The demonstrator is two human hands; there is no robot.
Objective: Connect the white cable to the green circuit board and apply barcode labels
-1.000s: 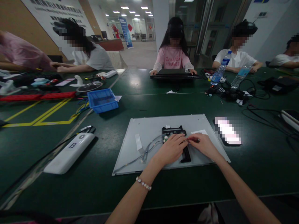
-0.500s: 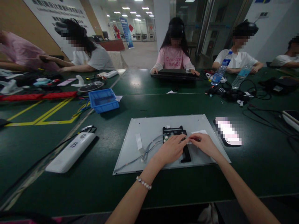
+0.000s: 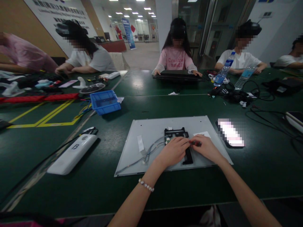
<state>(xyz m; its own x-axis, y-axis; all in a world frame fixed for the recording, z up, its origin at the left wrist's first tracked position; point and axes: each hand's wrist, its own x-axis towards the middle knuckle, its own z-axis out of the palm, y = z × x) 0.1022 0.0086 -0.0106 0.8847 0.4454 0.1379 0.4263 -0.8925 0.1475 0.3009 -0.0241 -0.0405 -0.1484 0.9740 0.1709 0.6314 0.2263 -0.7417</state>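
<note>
A pale flat panel (image 3: 156, 126) lies on the dark green table, with a black plastic frame (image 3: 187, 157) on its middle. My left hand (image 3: 174, 149) rests over this frame, fingers together and bent toward the right; whatever is under its fingertips is hidden. Close against those fingertips, my right hand (image 3: 208, 146) is closed around a small red-and-black screwdriver (image 3: 196, 143), mostly covered by the fingers. Thin grey cables (image 3: 151, 150) run from the frame across the panel's left side. A white paper piece (image 3: 205, 134) lies just behind my right hand.
A lit phone (image 3: 230, 132) lies right of the panel, and a white power bank (image 3: 73, 153) with a cable lies left. Farther back stand a blue bin (image 3: 105, 102) and water bottles (image 3: 224, 69). Across the table a person holds a black flat object (image 3: 178, 75).
The red-and-black screwdriver now shows in my right hand, whose fingers were pinched near the left fingertips before. My left hand has stayed nearly in place. At the far left, a person's arms have lowered.
</note>
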